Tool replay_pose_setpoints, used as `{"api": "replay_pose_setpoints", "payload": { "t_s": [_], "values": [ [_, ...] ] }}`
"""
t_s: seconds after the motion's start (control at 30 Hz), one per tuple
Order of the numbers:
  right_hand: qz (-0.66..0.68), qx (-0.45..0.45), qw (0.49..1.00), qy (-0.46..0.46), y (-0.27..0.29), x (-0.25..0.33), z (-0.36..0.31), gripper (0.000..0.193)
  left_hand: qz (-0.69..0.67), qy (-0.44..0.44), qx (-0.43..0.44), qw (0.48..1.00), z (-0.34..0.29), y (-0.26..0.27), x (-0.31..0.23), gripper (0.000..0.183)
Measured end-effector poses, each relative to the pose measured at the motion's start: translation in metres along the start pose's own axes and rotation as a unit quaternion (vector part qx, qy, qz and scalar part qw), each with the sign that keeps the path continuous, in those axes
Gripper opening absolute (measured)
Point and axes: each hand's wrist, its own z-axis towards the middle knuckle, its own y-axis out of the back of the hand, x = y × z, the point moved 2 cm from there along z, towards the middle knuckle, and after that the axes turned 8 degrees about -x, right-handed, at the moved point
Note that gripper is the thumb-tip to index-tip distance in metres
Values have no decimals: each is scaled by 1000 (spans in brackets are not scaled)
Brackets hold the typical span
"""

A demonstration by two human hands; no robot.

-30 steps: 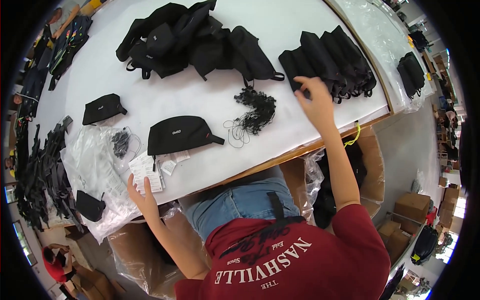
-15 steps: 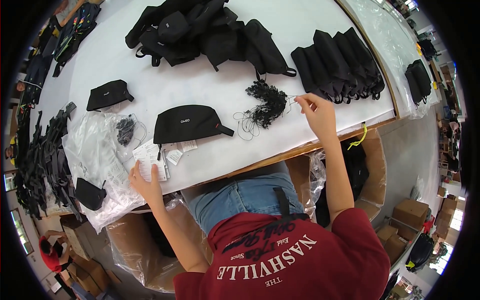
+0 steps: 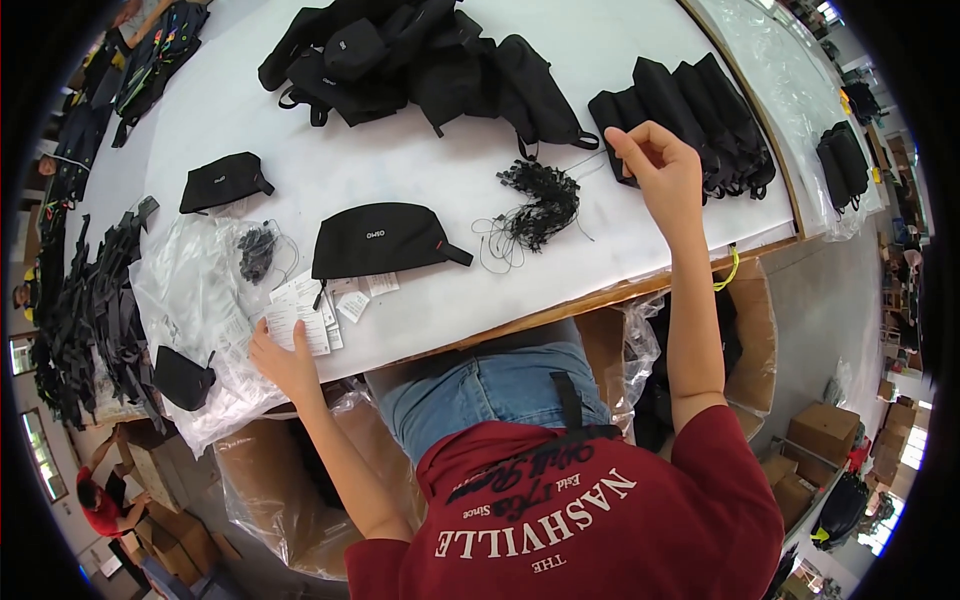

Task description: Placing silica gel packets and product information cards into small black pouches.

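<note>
The grip of the right hand (image 3: 668, 180), right of centre in the upper half of the frame, was pinched, thumb against fingers. A thin strand (image 3: 593, 160) ran to it from the bundle of black cords (image 3: 545, 205); it appeared to be held, although the fingers hid its end. The left hand (image 3: 285, 368), in the lower left, stood with fingers parted and had hold of nothing visible. Its fingertips overlapped the printed papers (image 3: 302, 318); whether they pressed on them could not be told.

The step in hand was judged to be separating one strand from the bundle. The next move called for a firm pinch and a steady pull, with care that neighbouring strands did not knot or come along.

The bundle rested on the white desk (image 3: 440, 312), right of centre. To its left lay a black pouch (image 3: 378, 245), its tab pointing right. A smaller pouch (image 3: 225, 184) lay upper left, above a clear plastic bag (image 3: 180, 290). Folded black pouches (image 3: 665, 105) lay in a row upper right, partly behind the right hand.
</note>
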Motion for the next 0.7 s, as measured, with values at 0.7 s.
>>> {"api": "replay_pose_setpoints", "payload": {
  "t_s": [0.7],
  "values": [
    [375,251,859,-241,-45,25,-51,25,-507,271,192,795,-35,66,-109,40]
  ]
}}
